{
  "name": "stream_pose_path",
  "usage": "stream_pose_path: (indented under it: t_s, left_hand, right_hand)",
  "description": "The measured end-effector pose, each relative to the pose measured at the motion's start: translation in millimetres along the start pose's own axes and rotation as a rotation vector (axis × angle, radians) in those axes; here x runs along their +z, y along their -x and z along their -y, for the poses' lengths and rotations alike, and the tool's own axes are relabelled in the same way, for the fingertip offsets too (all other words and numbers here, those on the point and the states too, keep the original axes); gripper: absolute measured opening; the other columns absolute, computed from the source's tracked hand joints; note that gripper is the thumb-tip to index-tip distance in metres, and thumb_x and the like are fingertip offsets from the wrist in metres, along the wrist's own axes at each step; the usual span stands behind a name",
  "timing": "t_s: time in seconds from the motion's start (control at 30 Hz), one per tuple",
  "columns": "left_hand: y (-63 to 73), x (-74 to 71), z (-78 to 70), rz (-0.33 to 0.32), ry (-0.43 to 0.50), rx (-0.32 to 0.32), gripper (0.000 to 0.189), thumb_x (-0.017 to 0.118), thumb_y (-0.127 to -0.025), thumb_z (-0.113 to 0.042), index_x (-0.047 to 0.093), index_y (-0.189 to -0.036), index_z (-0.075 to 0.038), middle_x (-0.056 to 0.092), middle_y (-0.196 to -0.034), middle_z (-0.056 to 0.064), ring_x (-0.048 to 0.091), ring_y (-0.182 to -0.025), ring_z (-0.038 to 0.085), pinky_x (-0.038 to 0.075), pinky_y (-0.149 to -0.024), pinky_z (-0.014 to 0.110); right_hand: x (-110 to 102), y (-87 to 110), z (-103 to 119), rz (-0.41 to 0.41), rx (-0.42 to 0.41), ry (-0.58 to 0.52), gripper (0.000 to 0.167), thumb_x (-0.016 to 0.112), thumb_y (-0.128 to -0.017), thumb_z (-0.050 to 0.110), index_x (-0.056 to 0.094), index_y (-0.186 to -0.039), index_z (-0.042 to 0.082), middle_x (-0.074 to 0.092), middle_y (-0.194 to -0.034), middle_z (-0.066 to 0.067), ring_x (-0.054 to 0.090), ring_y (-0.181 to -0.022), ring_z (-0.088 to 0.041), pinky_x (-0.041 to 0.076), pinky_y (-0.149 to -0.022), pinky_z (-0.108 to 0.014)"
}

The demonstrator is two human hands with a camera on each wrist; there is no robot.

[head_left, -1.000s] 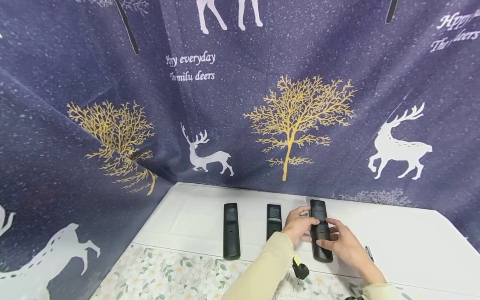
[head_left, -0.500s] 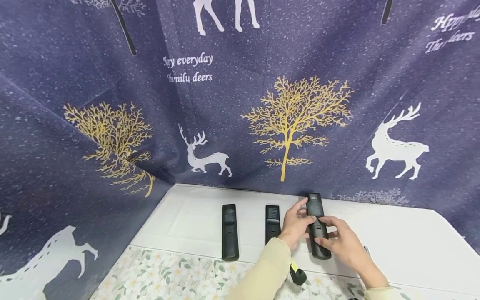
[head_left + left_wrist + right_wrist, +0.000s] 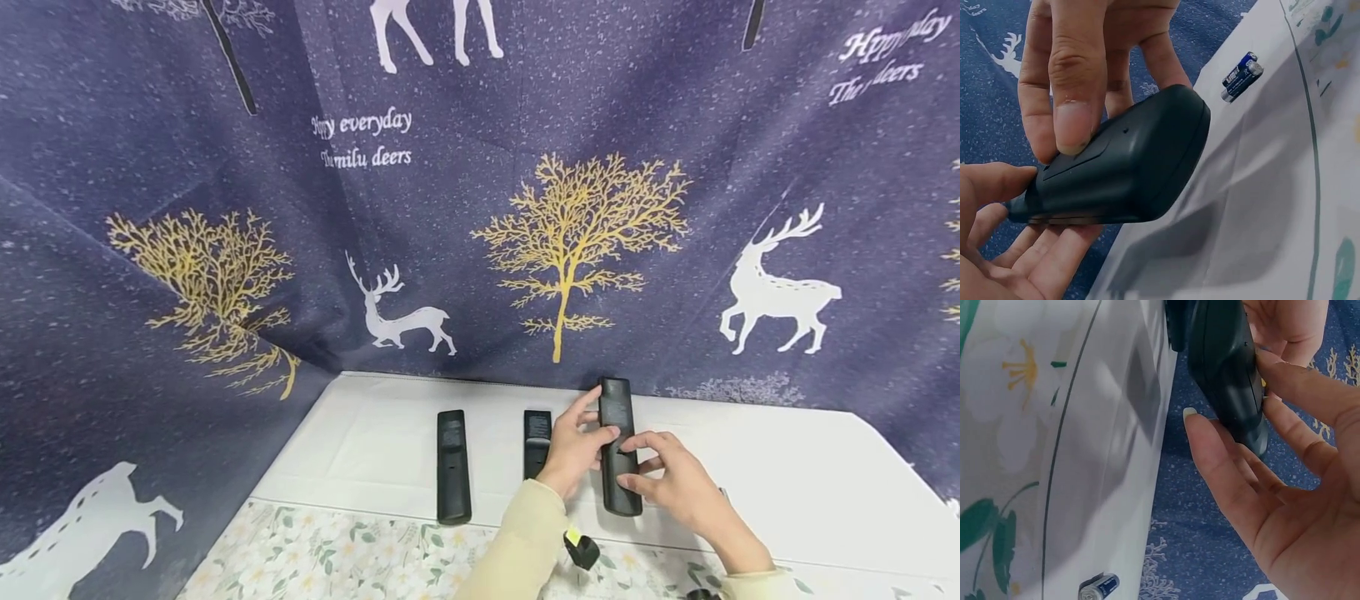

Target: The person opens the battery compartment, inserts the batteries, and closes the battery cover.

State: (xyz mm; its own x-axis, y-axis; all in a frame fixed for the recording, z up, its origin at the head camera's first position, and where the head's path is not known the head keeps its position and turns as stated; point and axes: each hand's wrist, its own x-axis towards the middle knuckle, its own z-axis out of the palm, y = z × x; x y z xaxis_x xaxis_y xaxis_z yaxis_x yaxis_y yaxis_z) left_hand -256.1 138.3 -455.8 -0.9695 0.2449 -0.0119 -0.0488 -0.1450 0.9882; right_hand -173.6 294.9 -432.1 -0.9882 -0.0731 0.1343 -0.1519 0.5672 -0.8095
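Observation:
A black remote control (image 3: pixel 621 487) is held back side up over the white table, its shadow falling on the cloth in the left wrist view. My left hand (image 3: pixel 576 454) grips its left side, thumb on the back and fingers underneath. From the right, my right hand (image 3: pixel 671 479) has its fingers and thumb on the remote's lower half. In the left wrist view, a fingertip (image 3: pixel 1075 125) of the right hand presses at the battery cover's outline. The right wrist view shows the remote (image 3: pixel 1225 369) between both hands.
Two more black remotes lie to the left: one (image 3: pixel 453 475) fully visible, the other (image 3: pixel 537 437) partly behind my left hand. Two blue batteries (image 3: pixel 1242 76) lie on the table by my right wrist. Behind stands a dark blue deer-print curtain (image 3: pixel 645 333); a floral cloth (image 3: pixel 337 550) covers the front.
Both hands have raised the remote a little, its far end now higher in the head view. The right hand's fingers have shifted along its back. The head view has swung slightly right.

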Motion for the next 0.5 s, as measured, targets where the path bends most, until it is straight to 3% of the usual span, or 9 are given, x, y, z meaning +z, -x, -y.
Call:
stream_pose_path:
  t_s: [0.5]
  left_hand:
    - [0.9,-3.4,1.7,-0.015,-0.010,-0.003,0.069,0.081,-0.090,-0.002,0.065,-0.147,-0.037,0.069,-0.113,-0.002,0.074,-0.074,0.024,0.061,-0.058,0.038]
  right_hand:
    - [2.6,-1.3,3.1,0.011,-0.010,0.028,0.039,0.087,-0.086,0.001,0.065,-0.119,0.001,0.054,-0.123,-0.026,0.070,-0.094,-0.028,0.062,-0.067,-0.033]
